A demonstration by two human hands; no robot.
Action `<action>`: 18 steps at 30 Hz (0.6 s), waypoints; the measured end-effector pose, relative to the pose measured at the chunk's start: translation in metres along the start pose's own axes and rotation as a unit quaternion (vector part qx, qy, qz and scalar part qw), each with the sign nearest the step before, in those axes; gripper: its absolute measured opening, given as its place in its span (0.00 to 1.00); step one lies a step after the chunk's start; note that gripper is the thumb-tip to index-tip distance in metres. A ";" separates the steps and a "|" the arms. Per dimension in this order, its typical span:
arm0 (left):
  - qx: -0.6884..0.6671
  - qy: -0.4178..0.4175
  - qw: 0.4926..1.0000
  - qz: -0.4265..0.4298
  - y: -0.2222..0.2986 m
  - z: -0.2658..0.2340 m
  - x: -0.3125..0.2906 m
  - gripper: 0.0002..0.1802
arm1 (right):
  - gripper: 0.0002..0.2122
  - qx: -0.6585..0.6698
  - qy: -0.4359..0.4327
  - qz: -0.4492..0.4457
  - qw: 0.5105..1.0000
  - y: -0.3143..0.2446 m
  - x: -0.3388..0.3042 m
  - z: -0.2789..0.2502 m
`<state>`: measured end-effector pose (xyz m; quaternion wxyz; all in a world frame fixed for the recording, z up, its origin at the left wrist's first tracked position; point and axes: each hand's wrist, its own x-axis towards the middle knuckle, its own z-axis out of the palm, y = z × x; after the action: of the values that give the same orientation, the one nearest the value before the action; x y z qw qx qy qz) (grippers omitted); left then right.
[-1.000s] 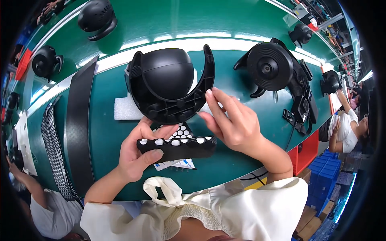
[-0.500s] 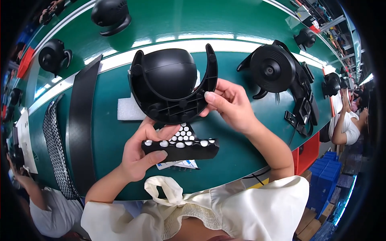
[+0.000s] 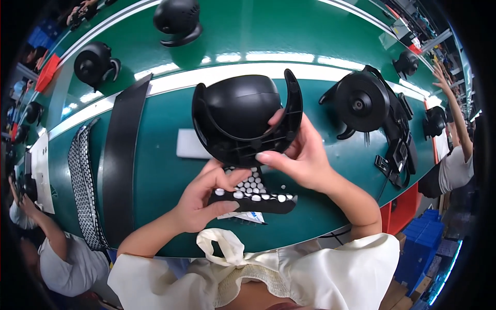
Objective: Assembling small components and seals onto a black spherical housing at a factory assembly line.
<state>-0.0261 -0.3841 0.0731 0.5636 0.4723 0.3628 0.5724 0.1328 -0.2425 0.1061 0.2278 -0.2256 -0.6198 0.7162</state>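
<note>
A black ball-shaped housing (image 3: 242, 106) sits in a curved black U-shaped bracket (image 3: 232, 146), its ribbed underside facing me. My right hand (image 3: 305, 155) grips the bracket's right side, the thumb on its lower edge and a fingertip between the bracket arm and the ball. Just below, my left hand (image 3: 205, 199) pinches a bent black sheet of round white pads (image 3: 253, 202) between thumb and fingers; its upper fingers lie close under the bracket. One small white dot (image 3: 283, 187) shows right of the sheet.
A white foam block (image 3: 191, 143) lies behind the bracket. Leftward are a long black strip (image 3: 121, 160) and a dotted sheet (image 3: 85, 186). Another black round unit (image 3: 361, 103) with straps stands at right. Similar units (image 3: 177, 20) sit across the bench. Co-workers work on both sides.
My right thumb has moved down the bracket and a fingertip has come through beside the ball. The whole scene has shifted right in view. A co-worker at right has raised an arm.
</note>
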 end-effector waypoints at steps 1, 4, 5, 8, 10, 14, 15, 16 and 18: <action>0.018 -0.006 0.999 -0.040 -0.002 -0.004 -0.004 0.09 | 0.17 0.029 -0.006 -0.006 1.000 0.000 0.002 -0.004; 0.111 -0.099 0.987 0.056 0.014 0.001 0.001 0.10 | 0.13 0.052 0.002 -0.074 0.996 -0.023 0.004 0.000; 0.099 -0.113 0.986 0.074 0.016 0.004 0.004 0.10 | 0.14 0.047 0.020 -0.100 0.994 -0.028 0.008 -0.001; 0.001 -0.061 0.997 0.045 0.008 0.001 0.004 0.09 | 0.11 -0.009 0.103 -0.196 0.975 -0.042 0.047 -0.002; -0.038 -0.023 0.999 0.025 -0.007 -0.002 0.005 0.07 | 0.14 -0.284 0.204 -0.310 0.884 -0.032 0.084 -0.012; -0.080 0.029 0.996 0.004 -0.010 0.002 0.003 0.08 | 0.05 -0.715 0.263 -0.434 0.481 0.019 0.168 -0.065; -0.047 0.028 0.998 0.019 -0.012 0.000 0.001 0.08 | 0.04 -0.752 0.263 -0.395 0.458 0.029 0.179 -0.074; -0.016 0.023 0.999 0.019 -0.011 0.000 0.002 0.08 | 0.03 -0.769 0.254 -0.372 0.453 0.036 0.187 -0.086; -0.010 0.044 0.999 0.003 -0.013 0.005 0.001 0.08 | 0.02 -0.779 0.248 -0.382 0.430 0.033 0.196 -0.095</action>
<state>-0.0177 -0.3828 0.0622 0.5499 0.4425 0.3800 0.5978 0.0335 -0.0533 0.0528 0.3499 -0.2157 -0.8544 -0.3178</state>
